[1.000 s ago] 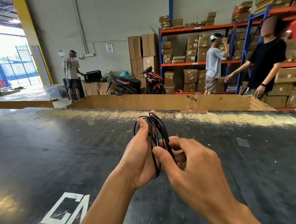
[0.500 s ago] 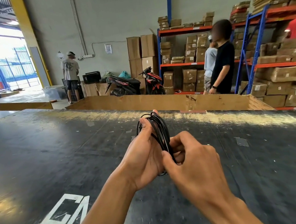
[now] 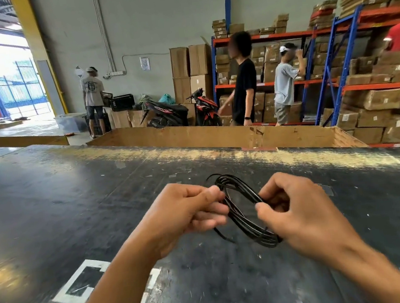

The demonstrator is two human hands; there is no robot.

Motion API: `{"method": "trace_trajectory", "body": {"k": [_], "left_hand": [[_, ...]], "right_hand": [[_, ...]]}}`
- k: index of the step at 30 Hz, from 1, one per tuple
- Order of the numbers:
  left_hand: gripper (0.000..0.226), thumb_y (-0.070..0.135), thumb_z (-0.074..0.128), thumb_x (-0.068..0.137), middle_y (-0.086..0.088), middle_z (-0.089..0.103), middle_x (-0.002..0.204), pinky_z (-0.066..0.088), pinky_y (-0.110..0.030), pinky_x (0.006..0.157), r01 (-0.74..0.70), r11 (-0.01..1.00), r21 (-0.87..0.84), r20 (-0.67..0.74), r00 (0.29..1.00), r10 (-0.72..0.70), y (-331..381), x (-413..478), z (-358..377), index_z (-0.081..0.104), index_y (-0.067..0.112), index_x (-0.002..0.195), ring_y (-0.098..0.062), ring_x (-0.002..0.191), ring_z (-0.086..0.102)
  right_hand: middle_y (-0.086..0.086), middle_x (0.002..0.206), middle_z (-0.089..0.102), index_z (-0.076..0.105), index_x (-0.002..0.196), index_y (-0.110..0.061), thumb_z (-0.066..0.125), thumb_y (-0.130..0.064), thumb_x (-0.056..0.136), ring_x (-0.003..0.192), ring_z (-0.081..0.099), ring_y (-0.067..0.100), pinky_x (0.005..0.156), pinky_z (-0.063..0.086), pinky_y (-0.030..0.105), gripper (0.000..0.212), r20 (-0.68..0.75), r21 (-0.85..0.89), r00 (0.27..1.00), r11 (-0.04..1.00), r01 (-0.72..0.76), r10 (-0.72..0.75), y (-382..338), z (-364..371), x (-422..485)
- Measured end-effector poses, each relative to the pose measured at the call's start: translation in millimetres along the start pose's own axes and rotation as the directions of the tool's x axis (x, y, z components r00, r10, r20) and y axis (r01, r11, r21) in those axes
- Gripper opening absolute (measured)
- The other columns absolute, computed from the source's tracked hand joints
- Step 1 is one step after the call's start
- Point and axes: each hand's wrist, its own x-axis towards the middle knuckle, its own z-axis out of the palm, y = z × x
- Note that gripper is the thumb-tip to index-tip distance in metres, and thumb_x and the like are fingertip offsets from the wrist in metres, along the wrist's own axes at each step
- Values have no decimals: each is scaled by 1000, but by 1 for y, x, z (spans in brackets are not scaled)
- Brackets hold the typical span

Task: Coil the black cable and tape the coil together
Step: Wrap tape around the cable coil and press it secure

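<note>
The black cable [image 3: 244, 217] is wound into a small oval coil of several loops, held in the air just above the dark table [image 3: 51, 204]. My left hand [image 3: 185, 212] pinches the coil's upper left side between thumb and fingers. My right hand [image 3: 299, 210] grips its right and lower side, thumb on top. A short loose end sticks out at the coil's top and another hangs below my left hand. No tape is visible.
A long brown cardboard wall [image 3: 217, 137] runs along the table's far edge. Behind it walks a person in a black shirt [image 3: 244, 90]; two others stand by the shelves [image 3: 333, 63] and the doorway. Two motorbikes [image 3: 182, 111] are parked by the wall.
My hands have drawn apart and dropped lower, turning the coil from edge-on to a flatter, wider oval. The person in black has walked left behind the cardboard wall.
</note>
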Motion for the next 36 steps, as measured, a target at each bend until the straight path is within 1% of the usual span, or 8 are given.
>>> {"method": "trace_trajectory", "body": {"k": [3, 5, 9, 12, 15, 22, 28, 36], "left_hand": [[13, 31, 78, 81, -1, 77, 74, 52, -15, 54, -278, 860, 427, -173, 909, 379, 2, -7, -1, 77, 18, 84, -4, 56, 64], [36, 43, 77, 77, 11, 76, 102, 53, -14, 80, -428, 652, 626, -4, 834, 551, 7, -9, 3, 72, 29, 110, 4, 91, 67], [60, 49, 59, 91, 15, 60, 135, 42, -18, 97, -458, 446, 769, 368, 888, 276, 11, -1, 20, 42, 32, 146, 0, 120, 54], [24, 37, 50, 100, 8, 68, 87, 49, -27, 69, -451, 558, 697, 388, 891, 236, 5, 4, 34, 62, 26, 116, -9, 75, 60], [38, 45, 40, 101, -1, 55, 71, 45, -40, 67, -372, 722, 583, 417, 900, 127, 1, 5, 40, 57, 20, 79, -21, 64, 50], [39, 31, 45, 103, 9, 44, 60, 51, -62, 83, -176, 927, 332, 252, 963, 93, -9, -2, 60, 67, 23, 72, -14, 60, 42], [33, 24, 41, 105, 4, 36, 60, 50, -22, 49, -2, 1000, -12, 86, 996, 3, -7, -14, 76, 61, 4, 87, -4, 42, 33], [20, 15, 50, 101, -3, 45, 66, 34, -12, 33, 231, 796, -559, 158, 973, -171, -27, -32, 81, 60, -1, 107, -1, 36, 34]], "right_hand": [[-2, 58, 67, 66, 77, -15, 74, -14, 80, 49, 57, 6, 51, 48, 26, 9, 181, 125, 982, 989, -77, 53, 9, -18, 5], [1, 59, 68, 68, 79, -11, 75, -11, 80, 52, 56, 6, 50, 43, 18, 7, 292, 188, 955, 976, -110, 52, 10, -28, 8], [15, 72, 75, 71, 80, -10, 75, -8, 79, 64, 60, 16, 63, 41, 29, 5, 377, 294, 926, 947, -130, 10, 12, -43, 8], [11, 73, 77, 72, 81, -11, 72, -5, 82, 68, 63, 16, 70, 44, 30, 6, 364, 323, 931, 936, -137, 11, 20, -47, 2], [11, 78, 78, 72, 85, -13, 70, -9, 85, 73, 65, 17, 77, 47, 34, 4, 375, 313, 927, 938, -151, 24, 30, -50, -6], [1, 75, 74, 70, 98, -17, 59, -10, 94, 71, 68, 17, 70, 55, 30, 14, 186, 328, 982, 940, -89, 29, 37, -42, -25], [-5, 88, 63, 58, 133, -16, 50, -18, 97, 76, 55, 5, 72, 48, 25, 38, -7, -154, 967, 956, 249, -253, 46, -16, -46], [-17, 69, 50, 65, 110, -17, 50, -12, 97, 59, 48, 7, 59, 39, 28, 20, -92, -162, 985, 979, 127, -143, 56, 0, -72]]}}
